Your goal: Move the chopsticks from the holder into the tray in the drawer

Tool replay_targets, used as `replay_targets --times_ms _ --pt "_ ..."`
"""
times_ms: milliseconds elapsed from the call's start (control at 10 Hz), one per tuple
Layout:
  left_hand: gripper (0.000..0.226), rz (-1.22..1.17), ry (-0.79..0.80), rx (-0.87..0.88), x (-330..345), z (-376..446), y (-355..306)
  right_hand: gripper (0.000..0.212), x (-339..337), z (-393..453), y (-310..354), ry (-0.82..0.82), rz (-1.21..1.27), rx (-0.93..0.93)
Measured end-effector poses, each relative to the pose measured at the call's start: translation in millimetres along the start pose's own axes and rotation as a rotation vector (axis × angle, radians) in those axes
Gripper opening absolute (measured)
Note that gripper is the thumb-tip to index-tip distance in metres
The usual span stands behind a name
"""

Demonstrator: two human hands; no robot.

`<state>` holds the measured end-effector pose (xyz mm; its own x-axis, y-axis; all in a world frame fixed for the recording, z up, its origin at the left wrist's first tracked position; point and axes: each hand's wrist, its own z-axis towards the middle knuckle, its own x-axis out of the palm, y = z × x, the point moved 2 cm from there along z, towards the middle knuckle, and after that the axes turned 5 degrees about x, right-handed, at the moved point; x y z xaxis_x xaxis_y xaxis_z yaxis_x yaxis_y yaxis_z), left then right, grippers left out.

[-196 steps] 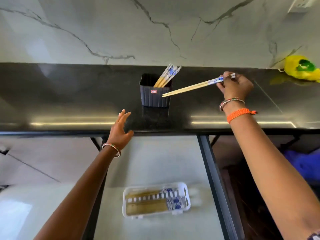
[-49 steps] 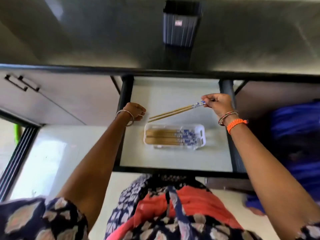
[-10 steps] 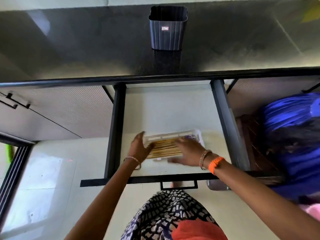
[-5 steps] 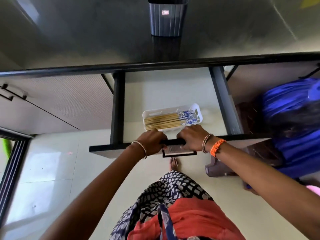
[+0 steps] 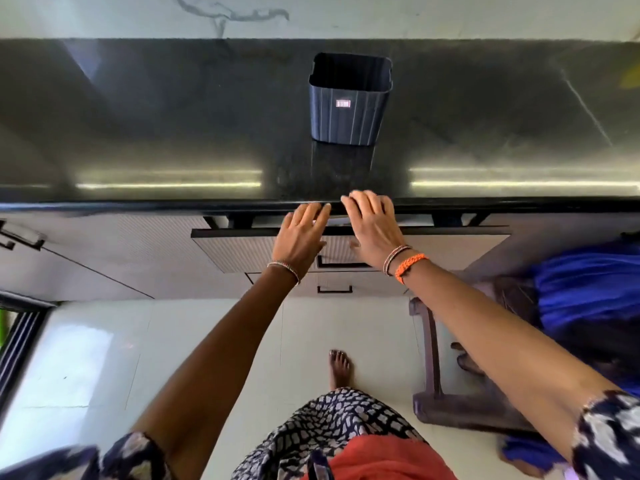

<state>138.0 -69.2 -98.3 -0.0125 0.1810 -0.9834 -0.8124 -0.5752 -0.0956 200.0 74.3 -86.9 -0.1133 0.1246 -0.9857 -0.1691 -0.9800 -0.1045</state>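
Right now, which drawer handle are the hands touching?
The upper drawer handle, on the almost-shut top drawer front. The left hand and right hand lie open over it. The lower handle sits untouched.

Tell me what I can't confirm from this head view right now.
- Tray and chopsticks: not visible; the nearly shut drawer sits under the counter.
- Holder: its bottom is dark shadow, so empty cannot be confirmed.
- Drawer handle: mostly covered by the left hand and right hand.
- Holder's label: too small to read.
- Yellow thing at the right edge: cut off by the frame.
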Motion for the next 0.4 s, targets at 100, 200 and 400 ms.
replay_targets --times_ms 100,200,400 --pt "0.077 0.062 0.039 -0.043 -0.7 31.4 13.6 0.070 3.1 36.9 -15.5 0.013 -0.043 0.025" --pt "0.061 0.102 -0.007 -0.049 -1.8 51.6 18.5 0.044 12.1 46.4 -17.7 -0.099 -0.105 -0.046" --pt "0.050 -0.006 -0.161 -0.030 -11.1 46.2 15.2 0.058 6.3 46.1 -18.0 -0.124 0.078 -0.073"
